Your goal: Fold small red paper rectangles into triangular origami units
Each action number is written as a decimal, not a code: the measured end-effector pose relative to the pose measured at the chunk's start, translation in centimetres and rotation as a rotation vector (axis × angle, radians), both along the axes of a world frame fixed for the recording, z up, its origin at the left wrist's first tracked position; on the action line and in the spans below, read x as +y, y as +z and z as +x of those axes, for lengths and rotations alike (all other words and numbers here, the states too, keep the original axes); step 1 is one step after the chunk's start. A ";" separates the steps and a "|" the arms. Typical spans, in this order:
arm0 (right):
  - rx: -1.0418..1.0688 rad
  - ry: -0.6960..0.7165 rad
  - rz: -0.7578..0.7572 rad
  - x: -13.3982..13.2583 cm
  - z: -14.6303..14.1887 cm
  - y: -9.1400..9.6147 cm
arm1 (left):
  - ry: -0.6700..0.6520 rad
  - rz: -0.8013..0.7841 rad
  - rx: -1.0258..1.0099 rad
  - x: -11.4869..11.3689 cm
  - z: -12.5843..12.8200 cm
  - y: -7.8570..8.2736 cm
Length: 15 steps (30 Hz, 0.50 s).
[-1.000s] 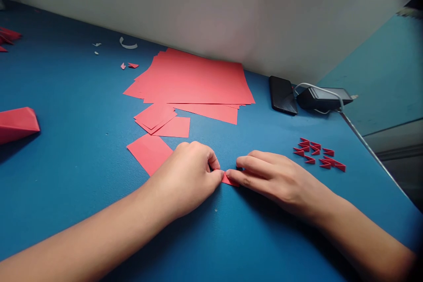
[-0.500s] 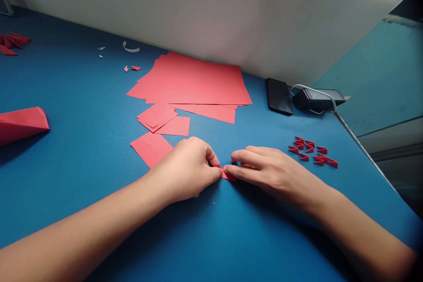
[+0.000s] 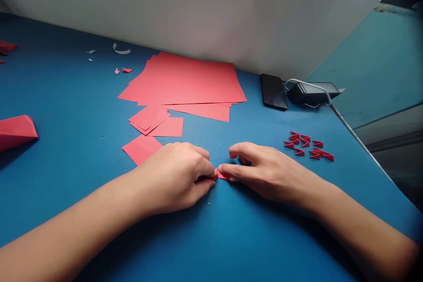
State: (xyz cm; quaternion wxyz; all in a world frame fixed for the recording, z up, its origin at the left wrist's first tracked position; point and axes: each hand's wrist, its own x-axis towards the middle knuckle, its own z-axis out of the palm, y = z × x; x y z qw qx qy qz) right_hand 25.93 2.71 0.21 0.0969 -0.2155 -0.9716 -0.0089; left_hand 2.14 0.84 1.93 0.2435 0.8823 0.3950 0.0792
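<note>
Though on paper (image 3: pixel 224 176), left hand (image 3: pixel 178 176) flatter

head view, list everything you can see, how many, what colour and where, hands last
Table: one, blue, across the view
Wall: one, greyish, behind
Teal surface: one, teal, far right
Large sheets: several, red, back centre
Cut rectangles: at least four, red, before the sheets
Spiky folded pieces: about eleven, red, right
Small folded bits: two, red and pale pink, left of sheets
Scraps: three, white, back left
Large folded piece: one, red, left edge
Folded cluster: several, red, far left, cut off
Flat device: one, black, back right
Box: one, black, beside it
Cable: white, by the box
Small paper piece: one, red, centre
Left hand: one, bare, pinching its left end
Right hand: one, bare, touching its right end
</note>
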 end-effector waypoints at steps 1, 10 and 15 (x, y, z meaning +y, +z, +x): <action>-0.001 -0.002 -0.002 0.0 0.0 0.0 | -0.022 -0.017 -0.010 0.1 -0.2 0.1; -0.003 -0.007 -0.004 -0.1 0.0 0.2 | -0.106 -0.028 -0.130 0.7 -0.6 -0.3; 0.010 -0.001 0.001 -0.2 0.1 0.1 | -0.137 0.024 -0.097 0.6 -0.5 -0.2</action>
